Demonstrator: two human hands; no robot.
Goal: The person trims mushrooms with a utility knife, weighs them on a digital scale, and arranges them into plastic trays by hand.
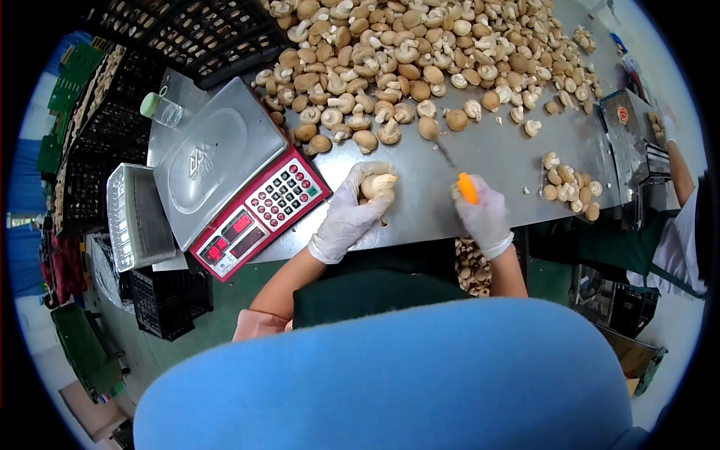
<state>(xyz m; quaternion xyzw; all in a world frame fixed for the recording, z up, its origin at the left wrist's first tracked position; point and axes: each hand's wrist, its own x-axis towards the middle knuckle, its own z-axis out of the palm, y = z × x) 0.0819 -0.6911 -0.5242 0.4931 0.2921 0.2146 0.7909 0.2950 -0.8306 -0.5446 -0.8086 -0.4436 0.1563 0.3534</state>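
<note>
My left hand (349, 214), in a white glove, is wrapped round a pale mushroom (379, 185) near the front edge of the metal table (412, 214). To its right, my gloved right hand (484, 215) grips the orange handle of a knife (466, 188). The thin blade points up and left, with its tip close to a brown mushroom (428, 128) at the front of a large mushroom pile (390, 60). Blade and held mushroom are apart.
A red scale (259, 212) with a steel plate stands left, beside a clear plastic tray (139, 217) and a lidded jar (166, 112). Black crates (202, 37) are behind. A smaller mushroom heap (571, 187) lies right, near a co-worker's arm (680, 169).
</note>
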